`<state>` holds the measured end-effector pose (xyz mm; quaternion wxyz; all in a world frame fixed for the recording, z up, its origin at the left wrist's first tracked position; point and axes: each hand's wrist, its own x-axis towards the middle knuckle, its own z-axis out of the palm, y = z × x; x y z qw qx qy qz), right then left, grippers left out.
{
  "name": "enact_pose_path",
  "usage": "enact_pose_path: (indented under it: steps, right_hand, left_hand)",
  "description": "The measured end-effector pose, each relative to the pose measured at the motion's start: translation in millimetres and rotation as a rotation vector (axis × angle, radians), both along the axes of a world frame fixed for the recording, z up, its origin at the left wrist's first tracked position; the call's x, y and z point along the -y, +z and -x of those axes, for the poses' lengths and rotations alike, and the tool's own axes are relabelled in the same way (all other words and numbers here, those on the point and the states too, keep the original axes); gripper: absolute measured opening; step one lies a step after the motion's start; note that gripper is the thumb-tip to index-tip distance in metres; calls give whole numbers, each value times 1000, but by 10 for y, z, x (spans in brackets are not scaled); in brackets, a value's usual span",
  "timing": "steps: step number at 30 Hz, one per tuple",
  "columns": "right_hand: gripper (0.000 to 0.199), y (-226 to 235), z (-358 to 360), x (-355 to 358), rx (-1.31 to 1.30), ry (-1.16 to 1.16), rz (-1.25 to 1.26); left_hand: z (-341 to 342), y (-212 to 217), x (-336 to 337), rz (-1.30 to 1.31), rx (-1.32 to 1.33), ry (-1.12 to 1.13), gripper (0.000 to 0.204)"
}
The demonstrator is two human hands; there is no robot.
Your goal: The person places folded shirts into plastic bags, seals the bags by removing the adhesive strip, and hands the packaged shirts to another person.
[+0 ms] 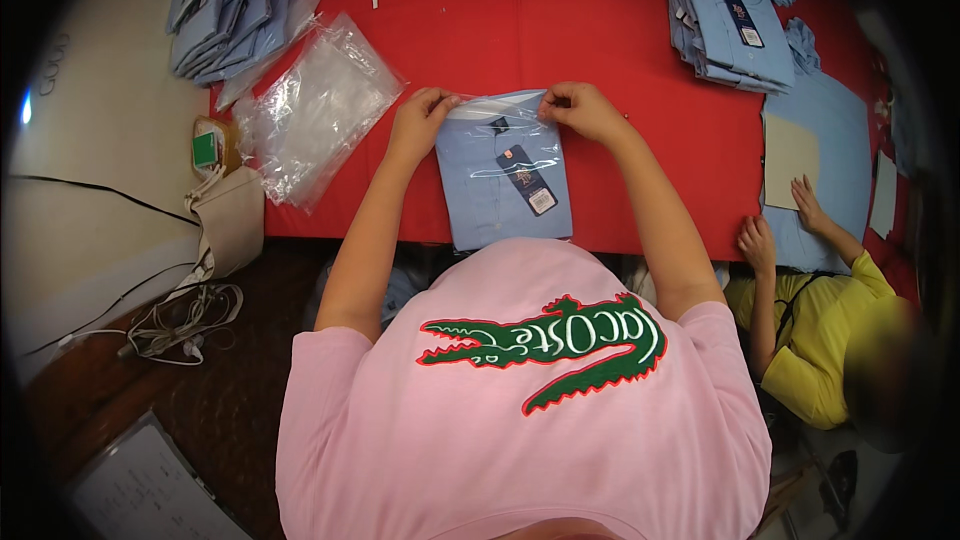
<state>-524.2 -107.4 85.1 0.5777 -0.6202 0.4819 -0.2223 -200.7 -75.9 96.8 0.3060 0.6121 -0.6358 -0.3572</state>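
Observation:
A folded light blue shirt (pixel 467 180) lies in a clear plastic bag (pixel 515 110) at the table's near edge, its dark hang tag (pixel 526 180) showing through the film. My left hand (pixel 424 118) pinches the bag's far left corner between thumb and fingers. At the far right corner, my right hand (pixel 584 110) is closed on the same bag edge. Between both hands the far edge of the film is drawn out flat, with a whitish band along it.
Loose clear bags (pixel 330 105) lie left of my left arm. Folded blue shirts are stacked at the far left (pixel 230 20) and far right (pixel 725 20). A co-worker in yellow (pixel 830 330) has hands on blue cloth and a beige board (pixel 790 162). Cables (pixel 195 315) hang at left.

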Motion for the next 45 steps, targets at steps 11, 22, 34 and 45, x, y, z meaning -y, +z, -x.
enact_pose_path:
  steps: [11,22,34,45]
  right_hand:
    - [21,20,-159,205,-213,-190,113]
    - [14,595,-333,271,-137,-308,353]
    - [15,2412,-224,-349,-189,-386,1311]
    - [15,19,-222,-1960,-612,3,982]
  left_hand:
    - [-14,-166,242,-230,-83,7,31]
    - [-207,88,585,-263,-314,-141,29]
    - [-119,2205,121,976,89,-301,13]
    - [-180,148,-866,322,267,-551,44]
